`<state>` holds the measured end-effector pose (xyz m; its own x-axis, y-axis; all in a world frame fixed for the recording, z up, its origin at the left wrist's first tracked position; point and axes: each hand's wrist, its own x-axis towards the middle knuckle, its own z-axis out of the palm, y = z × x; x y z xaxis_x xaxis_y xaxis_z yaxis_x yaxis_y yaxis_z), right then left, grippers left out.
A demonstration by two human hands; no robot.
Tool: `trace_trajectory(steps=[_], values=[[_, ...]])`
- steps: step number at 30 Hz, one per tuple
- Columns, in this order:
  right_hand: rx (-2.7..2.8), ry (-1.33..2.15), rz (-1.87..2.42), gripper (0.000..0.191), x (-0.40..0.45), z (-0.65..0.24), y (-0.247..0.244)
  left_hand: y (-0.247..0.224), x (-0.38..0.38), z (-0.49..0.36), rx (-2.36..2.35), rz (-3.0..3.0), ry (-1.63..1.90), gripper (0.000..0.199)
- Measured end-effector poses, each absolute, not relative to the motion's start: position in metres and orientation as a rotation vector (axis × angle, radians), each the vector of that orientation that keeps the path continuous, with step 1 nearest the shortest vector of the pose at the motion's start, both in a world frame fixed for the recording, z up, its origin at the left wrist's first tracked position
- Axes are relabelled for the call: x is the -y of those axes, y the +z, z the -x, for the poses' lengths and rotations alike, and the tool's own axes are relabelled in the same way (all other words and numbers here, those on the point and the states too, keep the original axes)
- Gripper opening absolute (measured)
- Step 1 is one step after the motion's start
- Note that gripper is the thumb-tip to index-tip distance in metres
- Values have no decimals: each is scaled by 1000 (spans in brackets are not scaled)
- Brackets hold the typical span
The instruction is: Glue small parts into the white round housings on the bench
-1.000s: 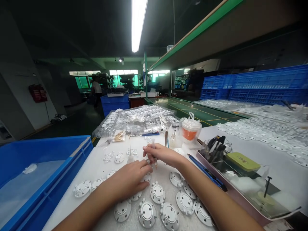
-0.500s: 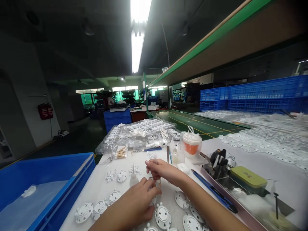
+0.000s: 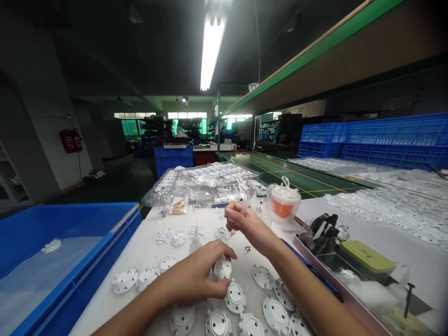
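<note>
Since ½ sec ago the hands have parted: R hand (image 3: 250, 228) has lifted off twd the worktable's (image 3: 140, 252) far edge, & L hand (image 3: 201, 269) has opened wider, so the white disc (image 3: 222, 269) btwn its thumb & fingers now shows its face. Prob. a pause in the two-handed handling, w/ the disc left to the L side alone.

L hand: thumb & fingers well spread round the disc (can't tell if they actually touch it). R hand: fingers curled in, held up; can't tell if anything's pinched there. Just below it, dark bits (image 3: 247, 249) now show; pile of sm. white parts (image 3: 221, 233) beside. Disc sits approx. mid-table, dropper bottle (image 3: 195, 245) farther from near edge, more white discs (image 3: 235, 297) twd near edge.

Writing: none legible. Green tin (image 3: 367, 255), off the R edge, has a blurred mark on its lid; orange-and-white cup (image 3: 284, 205), twd far R corner, shows no readable label.
</note>
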<state>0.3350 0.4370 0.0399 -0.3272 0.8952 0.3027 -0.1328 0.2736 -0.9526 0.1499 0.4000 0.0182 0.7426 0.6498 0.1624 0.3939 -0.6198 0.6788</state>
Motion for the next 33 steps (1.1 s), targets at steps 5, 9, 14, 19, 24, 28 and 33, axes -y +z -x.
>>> trace_trajectory(steps=[5,9,14,19,24,28,33], values=[[1439,1130,640,47,-423,-337,58,13,-404,-147,-883,-2187,450,38],[1322,1241,524,60,-412,-341,68,14,-402,-146,-923,-2179,395,38],[1186,1700,239,74,-415,-332,57,16,-403,-146,-992,-2137,314,42],[1091,1944,165,68,-423,-323,42,16,-405,-147,-1016,-2162,274,44],[1036,1964,177,63,-429,-326,39,18,-405,-148,-1090,-2245,334,36],[1000,1945,199,61,-430,-326,36,15,-405,-148,-1113,-2253,366,33],[972,1906,254,61,-432,-324,32,14,-405,-149,-1109,-2274,350,33]])
